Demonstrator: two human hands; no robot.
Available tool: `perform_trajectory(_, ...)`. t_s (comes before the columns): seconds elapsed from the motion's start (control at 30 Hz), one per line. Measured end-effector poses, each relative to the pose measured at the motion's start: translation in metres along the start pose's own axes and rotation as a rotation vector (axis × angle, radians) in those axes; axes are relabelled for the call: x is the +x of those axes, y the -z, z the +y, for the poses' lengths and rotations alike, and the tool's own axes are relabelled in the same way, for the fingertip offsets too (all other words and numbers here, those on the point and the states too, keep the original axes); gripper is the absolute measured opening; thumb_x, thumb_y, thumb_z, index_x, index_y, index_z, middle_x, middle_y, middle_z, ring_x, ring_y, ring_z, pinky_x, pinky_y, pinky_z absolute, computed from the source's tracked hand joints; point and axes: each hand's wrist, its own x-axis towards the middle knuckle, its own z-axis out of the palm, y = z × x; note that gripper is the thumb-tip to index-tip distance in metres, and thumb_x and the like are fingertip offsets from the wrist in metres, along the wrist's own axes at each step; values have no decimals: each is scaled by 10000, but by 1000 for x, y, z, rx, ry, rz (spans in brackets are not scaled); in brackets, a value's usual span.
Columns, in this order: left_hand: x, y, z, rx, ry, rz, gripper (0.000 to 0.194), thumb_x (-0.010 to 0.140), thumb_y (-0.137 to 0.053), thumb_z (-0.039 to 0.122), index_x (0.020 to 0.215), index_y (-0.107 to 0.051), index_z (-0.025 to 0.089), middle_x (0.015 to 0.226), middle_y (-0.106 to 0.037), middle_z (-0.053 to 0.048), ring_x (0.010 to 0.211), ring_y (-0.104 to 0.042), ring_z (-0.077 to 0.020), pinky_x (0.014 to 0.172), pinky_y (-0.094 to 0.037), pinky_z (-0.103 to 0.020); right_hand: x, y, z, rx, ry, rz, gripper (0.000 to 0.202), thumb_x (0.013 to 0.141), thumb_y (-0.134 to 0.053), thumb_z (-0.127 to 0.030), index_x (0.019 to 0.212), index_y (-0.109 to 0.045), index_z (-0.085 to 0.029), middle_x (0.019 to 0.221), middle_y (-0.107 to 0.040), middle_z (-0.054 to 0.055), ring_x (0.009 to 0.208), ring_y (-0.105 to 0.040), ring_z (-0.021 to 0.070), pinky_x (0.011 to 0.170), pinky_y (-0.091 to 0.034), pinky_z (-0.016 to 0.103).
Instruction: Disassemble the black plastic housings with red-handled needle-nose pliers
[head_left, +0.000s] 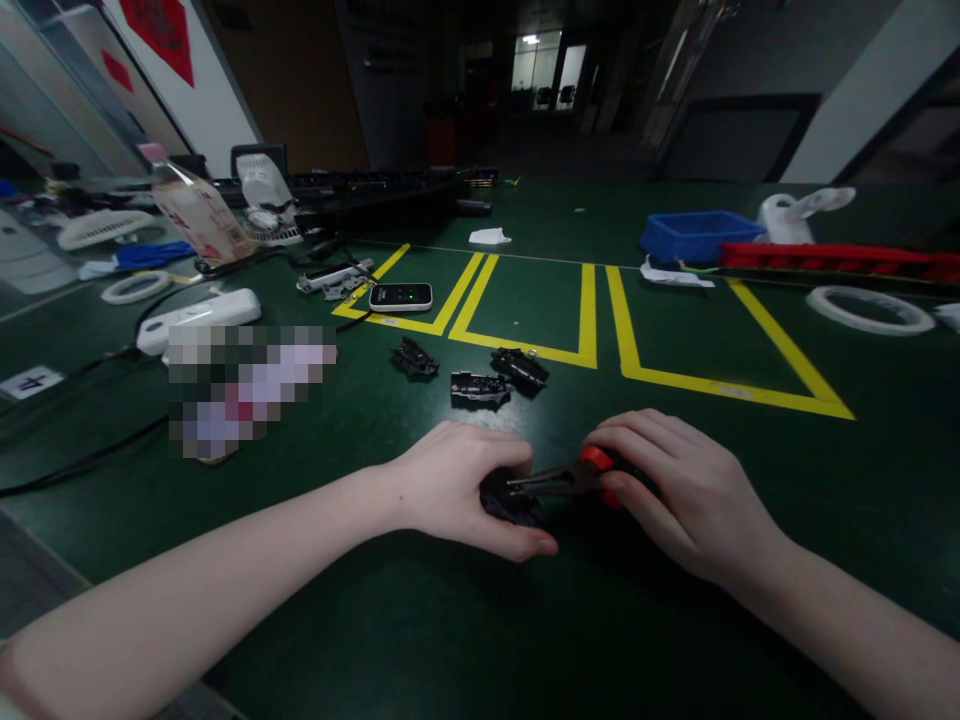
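My left hand [457,485] is closed around a small black plastic part [517,503], its thumb along the near side. My right hand [675,490] grips the red handles of a pair of needle-nose pliers [562,480]. The pliers point left, and their thin jaws reach the black part in my left hand. Whether the jaws pinch anything is too small to tell. Beyond my hands lie three similar black parts: one at the left [414,358], one in the middle [478,389] and one at the right [520,370].
Yellow tape outlines [532,350] mark the green table. A black-and-white device [401,297] sits by the left outline. Further left are a white power strip [199,320], cables and a bottle [199,210]. At the right are a blue bin [697,238], a red rack [840,262] and a tape roll [870,310].
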Motion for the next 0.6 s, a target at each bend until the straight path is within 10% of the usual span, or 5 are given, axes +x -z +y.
perform_trajectory(0.6,-2,-2,-5,-24,5,9,564,730,-688,702,630,-524,172,614,-497,51,569,-442,-102,544,-289,-245,-3,-1,-3,-127,85,74,224,980,-388,-219,939,-603,-173,857,-668,77,741,-589,186,637,-441,322)
